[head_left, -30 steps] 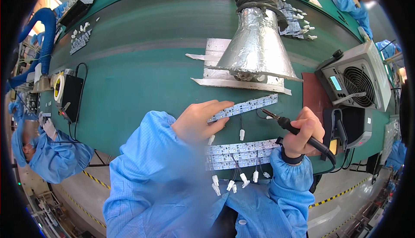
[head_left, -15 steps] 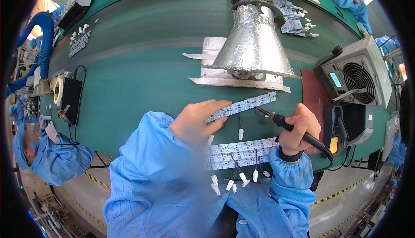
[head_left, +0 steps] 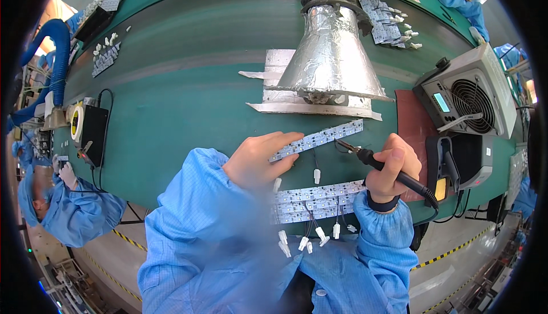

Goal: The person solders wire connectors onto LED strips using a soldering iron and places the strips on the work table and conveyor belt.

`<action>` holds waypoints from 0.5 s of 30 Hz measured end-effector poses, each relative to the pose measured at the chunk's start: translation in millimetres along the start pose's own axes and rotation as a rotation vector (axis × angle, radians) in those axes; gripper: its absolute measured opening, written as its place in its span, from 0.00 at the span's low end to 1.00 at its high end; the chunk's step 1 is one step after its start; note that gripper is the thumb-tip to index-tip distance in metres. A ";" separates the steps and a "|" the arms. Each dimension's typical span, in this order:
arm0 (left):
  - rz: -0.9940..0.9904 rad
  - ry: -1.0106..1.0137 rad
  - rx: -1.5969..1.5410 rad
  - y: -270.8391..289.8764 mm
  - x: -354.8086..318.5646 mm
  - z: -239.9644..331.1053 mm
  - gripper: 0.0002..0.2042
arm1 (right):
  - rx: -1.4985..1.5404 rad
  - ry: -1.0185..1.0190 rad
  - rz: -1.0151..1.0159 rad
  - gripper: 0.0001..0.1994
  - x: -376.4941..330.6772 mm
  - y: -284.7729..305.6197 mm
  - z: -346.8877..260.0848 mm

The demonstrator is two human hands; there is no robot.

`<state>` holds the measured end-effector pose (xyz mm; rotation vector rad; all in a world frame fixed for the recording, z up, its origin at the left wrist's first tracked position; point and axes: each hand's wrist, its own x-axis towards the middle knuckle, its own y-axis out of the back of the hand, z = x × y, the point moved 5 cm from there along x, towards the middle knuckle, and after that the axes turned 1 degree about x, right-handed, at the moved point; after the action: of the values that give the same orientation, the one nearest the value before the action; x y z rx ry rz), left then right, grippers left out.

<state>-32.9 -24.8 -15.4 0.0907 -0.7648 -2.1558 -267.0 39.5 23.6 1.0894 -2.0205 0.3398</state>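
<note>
Between thumb and fingers, my left hand (head_left: 260, 157) grips the left end of an LED circuit board strip (head_left: 325, 137), which slants up to the right. My right hand (head_left: 394, 168) is closed around the black handle of a soldering iron (head_left: 368, 159). The iron's tip is at the strip's lower edge, by a thin dark wire; whether it touches is too small to tell. A white connector (head_left: 317, 175) hangs on wires below the strip. Nearer me lie several more LED strips (head_left: 319, 201) side by side, their wires and white connectors (head_left: 304, 243) pointing toward me.
A foil-covered fume hood (head_left: 337, 57) stands beyond the strip on a taped white plate (head_left: 274, 60). To the right are a soldering iron stand (head_left: 442, 168) and a grey fan unit (head_left: 462, 97). Board piles (head_left: 382, 23) lie farther off. A co-worker (head_left: 68, 200) sits at the left.
Almost nothing differs. The whole view has shifted very slightly; both hands keep their hold, and the iron's tip stays near the strip's lower edge.
</note>
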 end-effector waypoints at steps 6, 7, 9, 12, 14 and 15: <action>0.004 0.001 -0.019 0.9 0.4 0.4 0.19 | 0.034 0.004 0.096 0.21 4.7 18.7 8.7; 0.001 0.024 -0.022 1.2 -0.1 -0.1 0.19 | 0.070 -0.037 0.161 0.21 5.0 24.6 12.5; -0.006 0.044 -0.027 1.0 -0.6 -0.1 0.19 | 0.043 -0.085 0.297 0.22 8.2 36.6 21.9; -0.012 0.034 0.000 0.5 0.2 1.0 0.19 | 0.020 -0.097 0.232 0.22 11.6 40.0 28.0; 0.014 0.018 0.005 1.3 0.7 2.1 0.19 | -0.011 -0.100 0.174 0.21 12.2 39.9 29.4; 0.010 0.020 0.001 1.2 0.9 2.0 0.19 | -0.010 -0.112 0.165 0.21 11.8 39.6 30.3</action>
<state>-33.3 -25.1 -12.9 0.1085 -0.7535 -2.1418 -318.0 39.3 18.0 0.9568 -2.2160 0.3593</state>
